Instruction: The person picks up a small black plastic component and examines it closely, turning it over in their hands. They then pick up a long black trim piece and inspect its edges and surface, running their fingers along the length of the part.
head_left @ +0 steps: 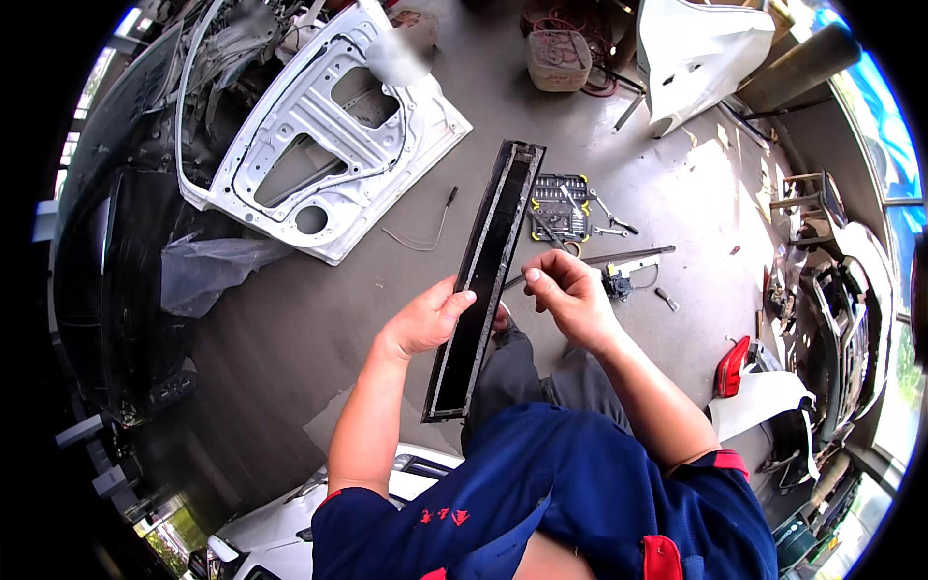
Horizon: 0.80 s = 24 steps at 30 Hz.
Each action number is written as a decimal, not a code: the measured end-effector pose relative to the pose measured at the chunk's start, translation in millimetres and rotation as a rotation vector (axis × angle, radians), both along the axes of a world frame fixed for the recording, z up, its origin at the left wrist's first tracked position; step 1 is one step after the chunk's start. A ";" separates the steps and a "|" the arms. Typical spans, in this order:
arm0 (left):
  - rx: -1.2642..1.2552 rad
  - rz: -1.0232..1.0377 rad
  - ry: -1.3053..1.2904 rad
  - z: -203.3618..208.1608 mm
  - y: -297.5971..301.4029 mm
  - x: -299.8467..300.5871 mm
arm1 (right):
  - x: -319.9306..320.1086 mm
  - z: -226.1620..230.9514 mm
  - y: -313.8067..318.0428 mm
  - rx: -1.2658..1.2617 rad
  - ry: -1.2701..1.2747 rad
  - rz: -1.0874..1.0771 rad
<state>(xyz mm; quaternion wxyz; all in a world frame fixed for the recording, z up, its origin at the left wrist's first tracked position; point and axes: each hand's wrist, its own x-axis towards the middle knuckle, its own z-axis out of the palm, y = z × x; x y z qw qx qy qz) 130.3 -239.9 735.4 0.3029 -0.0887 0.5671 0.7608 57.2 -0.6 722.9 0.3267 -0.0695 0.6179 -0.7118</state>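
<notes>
A long, narrow black trim strip (486,266) with greyish, adhesive-like lines along its edges slants upward in front of me. My left hand (425,317) grips it at its left edge below the middle, thumb over the face and the other fingers behind. Close to the strip's right edge is my right hand (578,302), its thumb and forefinger pinched together. Whatever that pinch holds, if anything, is too small to make out. Past the strip, on the floor, lies an open tool case (561,205) with sockets, partly covered by the strip, and several wrenches (609,230) beside it.
A white car door shell (319,145) lies at the upper left, near plastic sheeting (213,271). A window regulator with a motor (619,280) rests right of my hand. Farther right are a red tail light (733,367) and a white body panel (764,404). A tub (559,60) stands ahead.
</notes>
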 end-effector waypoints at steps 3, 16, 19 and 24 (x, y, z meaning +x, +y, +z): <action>-0.017 -0.042 -0.014 16.4 24.6 -9.4 | -13.6 26.1 18.6 -0.056 0.189 -0.259; -0.411 -0.225 0.309 32.3 125.8 9.8 | -34.2 78.3 133.7 -0.125 0.271 -0.405; -0.493 -0.309 0.340 42.6 141.2 4.6 | -23.1 83.5 152.5 -0.248 0.059 -0.383; -0.139 -0.195 0.423 54.6 193.0 -30.4 | -9.5 101.9 172.5 -0.364 0.088 -0.334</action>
